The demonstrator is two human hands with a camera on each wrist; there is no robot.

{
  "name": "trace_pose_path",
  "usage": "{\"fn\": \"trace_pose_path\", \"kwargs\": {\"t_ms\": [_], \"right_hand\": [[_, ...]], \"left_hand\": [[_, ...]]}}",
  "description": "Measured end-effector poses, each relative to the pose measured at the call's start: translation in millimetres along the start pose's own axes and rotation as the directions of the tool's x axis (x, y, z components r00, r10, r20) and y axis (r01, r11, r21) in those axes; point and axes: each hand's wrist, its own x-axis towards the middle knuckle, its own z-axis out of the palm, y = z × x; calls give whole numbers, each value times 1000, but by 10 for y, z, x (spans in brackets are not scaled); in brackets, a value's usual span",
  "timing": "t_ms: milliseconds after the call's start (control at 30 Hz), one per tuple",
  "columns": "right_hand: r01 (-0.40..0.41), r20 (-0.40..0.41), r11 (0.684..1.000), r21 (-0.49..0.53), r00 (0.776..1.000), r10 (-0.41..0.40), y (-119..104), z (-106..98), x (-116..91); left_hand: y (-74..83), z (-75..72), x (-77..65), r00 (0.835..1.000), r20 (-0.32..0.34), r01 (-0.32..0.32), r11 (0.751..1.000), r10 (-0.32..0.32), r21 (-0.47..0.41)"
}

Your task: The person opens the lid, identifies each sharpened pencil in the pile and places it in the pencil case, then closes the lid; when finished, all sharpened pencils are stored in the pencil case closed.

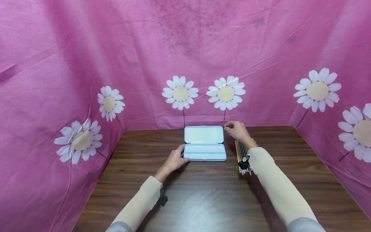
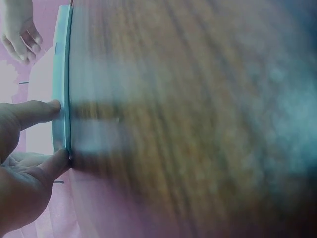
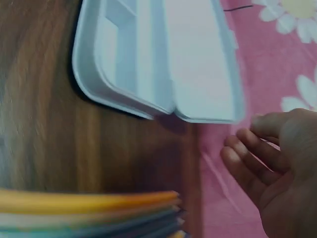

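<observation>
A white pencil case (image 1: 205, 158) lies on the table with its lid (image 1: 204, 134) tipped back, and its inner compartments are bare. At the front left corner, my left hand (image 1: 175, 158) grips the case, thumb at the front and fingers along the left side. In the left wrist view two of its fingertips press against the case's edge (image 2: 60, 74). My right hand (image 1: 237, 130) hovers just right of the lid's far corner, fingers loosely bent and nothing held. Beneath the right wrist lies a bundle of pencils (image 1: 238, 151), partly hidden by the wrist camera.
The dark wooden table (image 1: 194, 193) ends at a back edge close behind the case. A pink cloth (image 1: 139, 64) printed with white daisies hangs behind and along both sides.
</observation>
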Motion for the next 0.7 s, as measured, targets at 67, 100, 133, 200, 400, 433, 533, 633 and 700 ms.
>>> {"fn": "trace_pose_path", "kwargs": {"t_ms": [67,100,133,200,400,433,533,633,700], "right_hand": [[41,8,998,-45,999,-40,23,-142,-50],[59,9,995,-76,998,-59,44,-214,-78],[73,8,992,-105,997,-73,68,-286,-108],[88,19,985,-150,996,-86,128,-424,-185],[70,85,969,-237,995,-51,378,-734,-437],[60,99,967,-246,994,-37,419,-765,-481],[30,135,965,-259,991,6,549,-819,-612],[-1,165,968,-252,985,44,683,-821,-738],[-31,182,973,-229,981,74,773,-795,-817]], "left_hand": [[-2,-1,-1,1000,10,2,1000,-2,25],[-3,-3,-5,1000,13,-4,999,3,38],[-2,-4,-11,1000,15,-8,999,7,54],[-1,-12,-24,1000,22,-6,997,4,80],[3,-32,-47,1000,24,-14,995,11,100],[1,-32,-46,1000,23,-17,995,15,102],[-7,-27,-39,999,26,-24,995,22,102],[-8,-23,-37,999,24,-27,995,24,98],[-7,-19,-38,1000,21,-25,995,23,93]]}}
